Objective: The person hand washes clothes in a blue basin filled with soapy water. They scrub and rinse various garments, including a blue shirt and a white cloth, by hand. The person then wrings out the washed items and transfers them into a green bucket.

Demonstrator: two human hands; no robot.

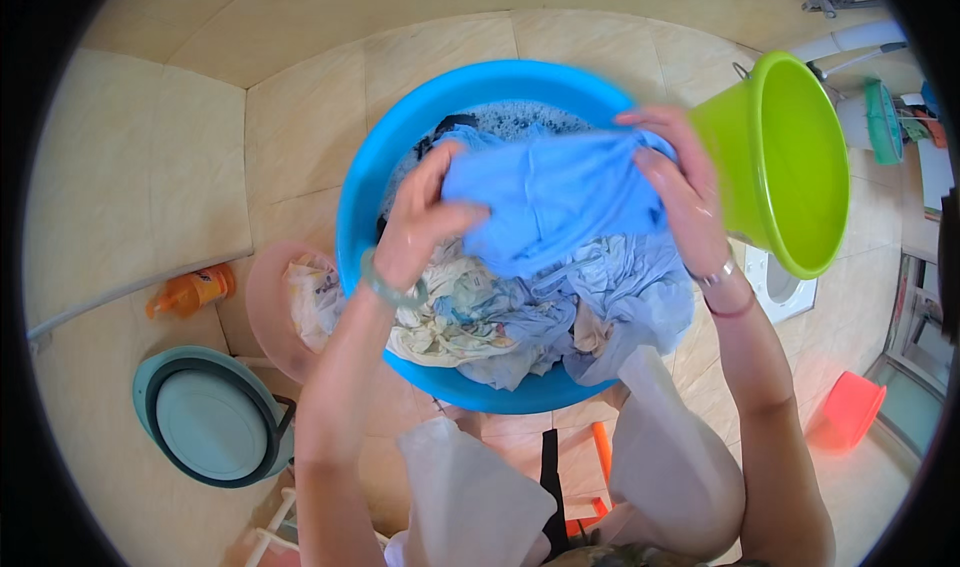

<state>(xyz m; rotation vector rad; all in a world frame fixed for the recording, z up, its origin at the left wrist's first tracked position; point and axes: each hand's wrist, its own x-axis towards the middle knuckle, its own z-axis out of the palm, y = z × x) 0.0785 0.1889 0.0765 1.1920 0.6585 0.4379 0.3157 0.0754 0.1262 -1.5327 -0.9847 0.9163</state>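
A wet blue piece of clothing is stretched between my two hands above a big round blue tub. My left hand, with a pale green bangle at its wrist, holds the left end; its fingers are a little blurred. At the right end, my right hand grips a bunched edge, its fingers partly hidden by cloth. Under the blue clothing lies a heap of wet laundry, cream, grey-blue and patterned. Sudsy water shows at the tub's far side, with dark cloth at its left.
A lime-green bucket tilts close to the tub's right side. On the left are a pink basin holding a plastic bag, an orange bottle and a grey-green folding basin. A red container stands at far right.
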